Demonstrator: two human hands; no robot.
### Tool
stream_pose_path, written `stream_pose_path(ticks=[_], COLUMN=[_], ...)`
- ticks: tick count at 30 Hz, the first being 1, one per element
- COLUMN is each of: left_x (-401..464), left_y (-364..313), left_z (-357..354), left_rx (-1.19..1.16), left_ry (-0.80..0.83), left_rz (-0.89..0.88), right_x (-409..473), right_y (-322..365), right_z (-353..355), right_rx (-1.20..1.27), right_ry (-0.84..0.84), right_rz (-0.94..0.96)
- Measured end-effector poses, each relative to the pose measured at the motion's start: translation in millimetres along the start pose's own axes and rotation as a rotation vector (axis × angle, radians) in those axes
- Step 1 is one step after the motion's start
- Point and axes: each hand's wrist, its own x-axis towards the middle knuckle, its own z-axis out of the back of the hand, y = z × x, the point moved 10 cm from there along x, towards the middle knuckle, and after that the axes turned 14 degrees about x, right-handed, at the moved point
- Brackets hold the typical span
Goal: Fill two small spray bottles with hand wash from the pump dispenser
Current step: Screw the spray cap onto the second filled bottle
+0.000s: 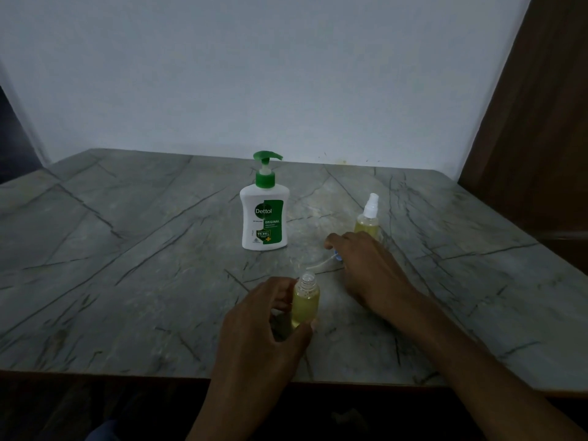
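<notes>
- Two small spray bottles on a grey, dark-veined marble worktop (pixel 127 249), both holding yellowish liquid.
- Open spray bottle (pixel 305 302): clear, upright, uncapped, threaded neck bare; yellow-green liquid reaches up to its shoulder. Position: near front edge of worktop, centre, in front of the pump dispenser.
- Left hand (pixel 264 326): grip grasping the open spray bottle, fingers behind its left side, thumb across the lower front.
- Capped spray bottle (pixel 368 219): clear, upright, white spray head fitted, pale yellow liquid in the body. Position: right of the dispenser, well apart from it, just behind the right hand, which hides its base.
- Spray head (pixel 324 263): loose, white, thin dip tube pointing left toward the open bottle's neck, a bit of blue showing at the fingers. Position: between the dispenser and the open bottle, at the right hand's fingertips; whether it lies on the worktop or is lifted cannot be told.
- Right hand (pixel 366 272): palm down, fingers curled over the spray head; grip appears to pinch it, though the contact is mostly hidden.
- Pump dispenser (pixel 264 218): white bottle, green pump and collar, green label reading "Dettol Original". Upright, centre of worktop, nozzle pointing right, untouched by either hand.
- Pale wall (pixel 254 74) behind the worktop; brown wooden panel (pixel 541 122) at right.
</notes>
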Motion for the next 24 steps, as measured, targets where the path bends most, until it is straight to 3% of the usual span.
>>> stream_pose_path(ticks=[6,12,20,24], left_x=[-0.5,-0.1,-0.7,-2.1], left_y=[-1.1,-1.4,-0.2,-0.6], left_z=[2.0,1.1,-4.9,-4.9], left_rx=[0.005,0.007,0.002,-0.001], left_ry=[-0.003,0.007,0.013,-0.001], left_rz=[0.010,0.004,-0.025,-0.035], right_x=[-4.7,-50.3,-119.6,-129.1], right_y=[-1.8,23.0,57.6,69.0], right_z=[2.6,63.6,127.4,147.4], right_rx=[-0.050,0.146,0.414,0.409], right_ry=[-0.001,-0.126,-0.106,-0.116], right_rz=[0.000,-0.014,-0.059,-0.025])
